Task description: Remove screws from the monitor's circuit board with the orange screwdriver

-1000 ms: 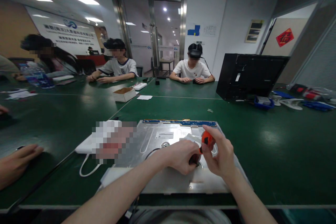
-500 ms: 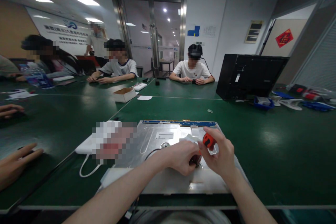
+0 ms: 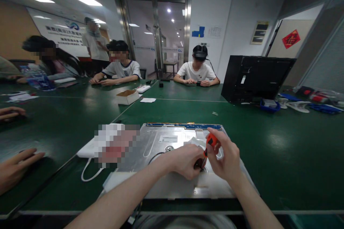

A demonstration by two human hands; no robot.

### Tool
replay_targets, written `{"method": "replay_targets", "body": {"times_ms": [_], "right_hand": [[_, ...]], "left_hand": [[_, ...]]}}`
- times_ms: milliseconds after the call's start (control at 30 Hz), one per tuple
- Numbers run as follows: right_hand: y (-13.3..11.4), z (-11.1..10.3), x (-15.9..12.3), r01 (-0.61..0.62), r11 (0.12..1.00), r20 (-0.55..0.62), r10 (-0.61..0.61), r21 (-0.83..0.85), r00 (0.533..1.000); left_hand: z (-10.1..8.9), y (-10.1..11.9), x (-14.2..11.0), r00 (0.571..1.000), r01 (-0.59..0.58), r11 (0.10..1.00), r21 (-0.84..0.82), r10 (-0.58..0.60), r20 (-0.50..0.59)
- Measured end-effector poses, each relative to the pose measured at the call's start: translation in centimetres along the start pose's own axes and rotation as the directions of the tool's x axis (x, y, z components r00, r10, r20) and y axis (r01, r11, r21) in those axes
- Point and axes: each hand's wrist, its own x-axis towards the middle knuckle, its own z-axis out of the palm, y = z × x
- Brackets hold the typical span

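Orange-black tool (image 3: 212,140) | silvery panel (image 3: 178,188) | right hand (image 3: 227,159): pinching tool | left hand (image 3: 188,160): hold unclear

A silvery metal display panel (image 3: 182,188) is laid flat, its far edge lined by a narrow blue circuit board (image 3: 174,125). A white printed label (image 3: 168,138) is fixed near that edge, and a round metal fitting (image 3: 169,149) is set nearer the panel's middle. Over the panel's right half, an orange-and-black screwdriver (image 3: 211,139) is held tilted, handle uppermost, its tip hidden.
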Motion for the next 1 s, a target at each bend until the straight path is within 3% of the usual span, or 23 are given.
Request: {"method": "replay_targets", "body": {"times_ms": [367,633,1000], "right_hand": [[0.55,0.37,-0.2,0.046,0.999,-0.028,-0.046,-0.021,0.999],[-0.05,-0.15,0.05,0.005,1.0,0.031,-0.005,0.023,1.0],[0.47,0.53,-0.21,0.004,1.0,-0.018,-0.004,-0.019,1.0]], "left_hand": [[-0.31,0.31,0.08,1.0,0.014,0.997,0.071,-0.016,0.017],[-0.24,0.28,0.04,1.0,0.007,1.0,0.008,-0.007,0.006],[-0.15,0.22,0.09,1.0,0.002,0.998,0.061,-0.002,0.003]]}}
